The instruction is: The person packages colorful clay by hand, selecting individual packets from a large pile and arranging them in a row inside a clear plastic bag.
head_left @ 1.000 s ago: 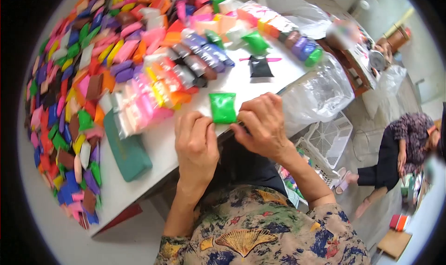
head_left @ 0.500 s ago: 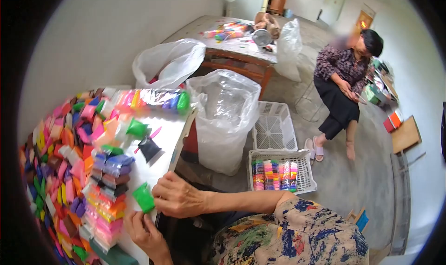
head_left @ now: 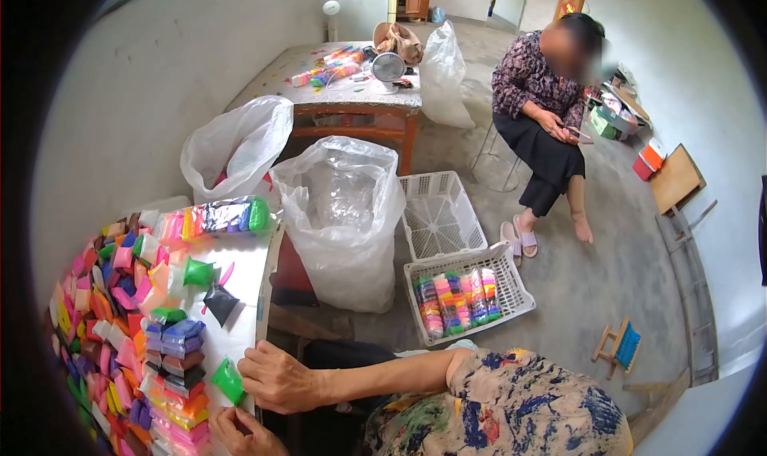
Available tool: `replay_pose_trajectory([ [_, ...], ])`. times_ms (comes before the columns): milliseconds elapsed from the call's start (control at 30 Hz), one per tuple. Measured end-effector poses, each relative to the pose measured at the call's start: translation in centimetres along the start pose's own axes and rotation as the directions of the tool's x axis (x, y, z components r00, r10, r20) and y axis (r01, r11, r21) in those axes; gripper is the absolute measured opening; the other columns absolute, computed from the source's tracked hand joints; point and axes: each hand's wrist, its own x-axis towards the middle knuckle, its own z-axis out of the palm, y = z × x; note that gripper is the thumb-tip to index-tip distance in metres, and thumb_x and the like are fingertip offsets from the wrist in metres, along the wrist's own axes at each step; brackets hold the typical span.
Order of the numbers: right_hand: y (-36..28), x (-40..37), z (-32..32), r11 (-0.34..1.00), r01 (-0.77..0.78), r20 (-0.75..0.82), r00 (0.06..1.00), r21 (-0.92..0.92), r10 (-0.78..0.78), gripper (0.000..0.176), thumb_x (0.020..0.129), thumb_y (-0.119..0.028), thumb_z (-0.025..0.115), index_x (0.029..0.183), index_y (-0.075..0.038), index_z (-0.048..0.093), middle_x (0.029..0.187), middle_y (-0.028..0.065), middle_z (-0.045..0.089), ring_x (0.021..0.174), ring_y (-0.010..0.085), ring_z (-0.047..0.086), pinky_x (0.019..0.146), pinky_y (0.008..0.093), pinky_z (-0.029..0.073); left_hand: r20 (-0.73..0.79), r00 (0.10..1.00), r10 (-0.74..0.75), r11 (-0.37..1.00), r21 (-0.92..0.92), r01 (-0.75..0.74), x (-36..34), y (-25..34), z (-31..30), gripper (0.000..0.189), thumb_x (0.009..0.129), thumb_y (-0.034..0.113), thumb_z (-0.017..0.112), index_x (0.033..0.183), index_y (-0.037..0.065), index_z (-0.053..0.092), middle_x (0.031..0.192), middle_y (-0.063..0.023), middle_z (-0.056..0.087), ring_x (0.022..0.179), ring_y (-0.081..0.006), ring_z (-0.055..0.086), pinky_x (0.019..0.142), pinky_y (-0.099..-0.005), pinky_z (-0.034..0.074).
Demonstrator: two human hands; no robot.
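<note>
A small green pillow-shaped packet (head_left: 229, 380) is at the front edge of the white tabletop. My right hand (head_left: 280, 378) pinches its right side, fingers curled together. My left hand (head_left: 246, 434) is at its lower corner, thumb and finger closed on it; the bottom of this hand is cut off by the frame. Just left of the hands is a stacked row of coloured packets (head_left: 177, 384). Above them lie a black packet (head_left: 220, 304) and another green packet (head_left: 198, 272). A clear-wrapped row of coloured packets (head_left: 216, 219) lies across the table's far end.
A large heap of coloured packets (head_left: 96, 344) covers the table's left. Beyond the edge stand clear plastic bags (head_left: 347, 248), and white crates (head_left: 511, 284), one holding wrapped rows. A seated person (head_left: 543, 104) holds a phone. A second table (head_left: 280, 88) carries a small fan (head_left: 389, 68).
The camera view has shifted, so most things appear farther left in the picture. Both hands stay at the green packet, with the left fingers now at its lower corner.
</note>
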Motion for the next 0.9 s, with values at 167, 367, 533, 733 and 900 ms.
replay_pose_trajectory([
  [167, -0.5, -0.2, -0.1, 0.999, -0.025, -0.049, 0.999, -0.020, 0.024, 0.018, 0.069, -0.011, 0.066, 0.079, 0.001, 0.056, 0.087, 0.0136, 0.050, 0.083, 0.0284, 0.051, 0.072, 0.0383, 0.039, 0.029, 1.000, -0.002, 0.998, -0.060, 0.004, 0.0, -0.2, -0.3, 0.005, 0.084, 0.000, 0.064, 0.088, -0.003, 0.063, 0.086, -0.0190, 0.063, 0.084, -0.0384, 0.060, 0.079, -0.0465, 0.048],
  [367, -0.6, -0.9, 0.2, 0.995, -0.096, -0.006, 0.995, -0.007, 0.096, 0.021, 0.068, -0.009, 0.067, 0.082, 0.002, 0.057, 0.090, 0.0158, 0.051, 0.087, 0.0304, 0.052, 0.077, 0.0398, 0.042, 0.088, 0.995, 0.054, 0.993, -0.107, -0.045, 0.4, -0.1, -0.8, 0.011, 0.087, 0.005, 0.064, 0.094, -0.003, 0.065, 0.091, -0.0208, 0.064, 0.088, -0.0407, 0.060, 0.080, -0.0464, 0.048],
  [533, -0.4, -1.3, 0.9, 0.990, -0.143, 0.055, 0.988, 0.021, 0.141, 0.024, 0.068, -0.009, 0.067, 0.086, 0.004, 0.057, 0.094, 0.0176, 0.051, 0.091, 0.0318, 0.052, 0.078, 0.0408, 0.044, 0.189, 0.981, 0.048, 0.998, -0.037, -0.042, 1.6, 1.2, -2.1, 0.018, 0.093, 0.013, 0.061, 0.095, -0.004, 0.064, 0.092, -0.0218, 0.063, 0.087, -0.0418, 0.059, 0.079, -0.0467, 0.048],
  [733, 0.1, -0.6, 1.0, 0.994, -0.112, 0.009, 0.994, 0.005, 0.112, 0.023, 0.070, -0.009, 0.066, 0.086, 0.005, 0.057, 0.095, 0.0189, 0.052, 0.092, 0.0324, 0.052, 0.081, 0.0409, 0.045, 0.223, 0.974, 0.031, 0.996, -0.086, -0.012, 1.5, 0.2, -1.8, 0.019, 0.094, 0.015, 0.060, 0.094, -0.004, 0.063, 0.090, -0.0224, 0.061, 0.084, -0.0417, 0.058, 0.077, -0.0466, 0.047],
  [900, 0.4, -0.5, 1.2, 0.985, -0.103, 0.015, 0.995, 0.135, 0.102, 0.021, 0.071, -0.006, 0.064, 0.086, 0.006, 0.056, 0.097, 0.0193, 0.051, 0.093, 0.0336, 0.052, 0.079, 0.0409, 0.048, 0.245, 0.969, -0.029, 0.985, -0.156, 0.069, 1.4, -1.0, -1.3, 0.020, 0.094, 0.015, 0.060, 0.093, -0.004, 0.063, 0.088, -0.0228, 0.060, 0.083, -0.0415, 0.058, 0.076, -0.0465, 0.047],
])
